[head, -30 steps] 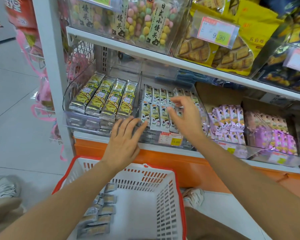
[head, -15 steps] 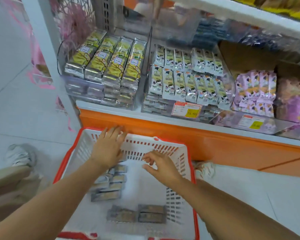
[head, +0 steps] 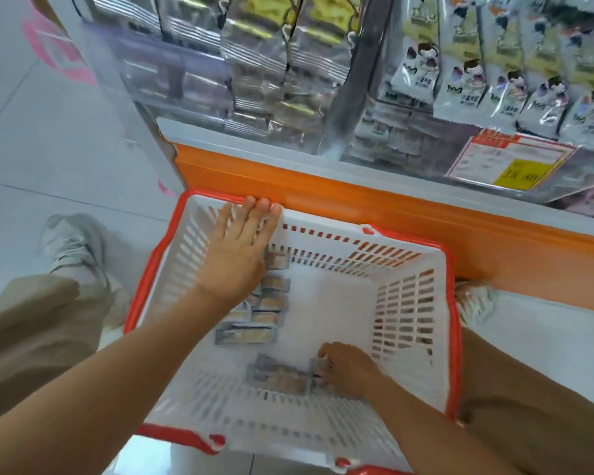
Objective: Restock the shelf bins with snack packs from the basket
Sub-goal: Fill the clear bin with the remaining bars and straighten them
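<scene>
The person has bare forearms [head: 117, 389], loose khaki trousers [head: 31, 330] and pale grey-white trainers [head: 71, 245].

White tile floor [head: 48, 149] has the red-rimmed basket [head: 455, 337] sitting on it, right up against the shelf's orange base [head: 357, 214]. Shelf board [head: 254, 142] above carries clear bins [head: 172, 73] side by side, stuffed with snack packs [head: 470, 84], price tag [head: 515, 166] out front.

Retail shop, snack aisle. Evidence: white shelf [head: 244, 138] carrying clear bins [head: 172, 80], snack packs [head: 467, 87] faced in neat identical rows, and a printed price tag [head: 504, 162] with a yellow panel on a bin front. Orange base panel [head: 357, 204] under the shelf. Red-rimmed plastic shopping basket [head: 144, 279] on a pale tiled floor [head: 48, 149], more packs loose inside.
</scene>
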A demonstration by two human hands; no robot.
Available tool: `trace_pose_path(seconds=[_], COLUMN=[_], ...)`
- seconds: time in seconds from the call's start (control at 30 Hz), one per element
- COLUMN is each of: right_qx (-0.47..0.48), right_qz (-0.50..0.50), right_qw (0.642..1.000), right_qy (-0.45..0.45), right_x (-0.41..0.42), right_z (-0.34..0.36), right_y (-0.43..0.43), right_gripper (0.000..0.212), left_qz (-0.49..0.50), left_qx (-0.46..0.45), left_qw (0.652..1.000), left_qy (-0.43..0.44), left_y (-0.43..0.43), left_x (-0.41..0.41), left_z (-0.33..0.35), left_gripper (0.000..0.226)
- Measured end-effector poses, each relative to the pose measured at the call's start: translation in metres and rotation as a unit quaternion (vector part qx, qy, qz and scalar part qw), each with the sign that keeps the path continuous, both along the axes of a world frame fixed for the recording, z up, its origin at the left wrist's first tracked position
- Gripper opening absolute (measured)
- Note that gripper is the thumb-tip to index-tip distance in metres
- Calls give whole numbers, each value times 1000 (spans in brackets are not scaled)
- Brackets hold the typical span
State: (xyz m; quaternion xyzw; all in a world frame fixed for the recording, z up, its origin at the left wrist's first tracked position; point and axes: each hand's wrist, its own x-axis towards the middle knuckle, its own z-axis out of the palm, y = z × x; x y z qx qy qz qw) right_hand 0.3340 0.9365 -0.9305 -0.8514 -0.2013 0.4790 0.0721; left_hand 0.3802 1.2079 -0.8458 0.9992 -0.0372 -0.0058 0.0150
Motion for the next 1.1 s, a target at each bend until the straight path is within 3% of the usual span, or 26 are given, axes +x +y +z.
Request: trace_pose_path(seconds=[0.13,0.43,0.57,0.73,0.83,0.9,1.0,1.1], right_qx=[1,16,75,202,273,320,403,450], right_qz=[32,56,-17,-95,-167,-197,-182,-160], right_qw=[999,998,996,970,936,909,862,823], right_qy=[-5,-5,-37,-98,-143,-180,-248,-308], right_x=[-3,9,25,41,46,47,51,52], right_z=[-15,-8,21,71,106,131,166,202], right_y=[-8,0,7,0,-3,-3,-2,-6], right_gripper=[48,28,24,19,22,27,29,28], left_qz=[15,20,30,54,40,64,146,238], left_qx=[9,37,38,-2,-33,-99,-271,-528], left_qw=[1000,996,992,987,985,977,932,790], left_qy=[21,78,114,153,165,178,192,203], left_y=[-3,-9,-13,-24,-34,-45,-61,-72], left_x=[-1,0,0,0,-1,-2,-1,1], left_z=[-9,19,33,55,68,86,115,142], left_gripper=[95,86,89,86,70,52,45,51])
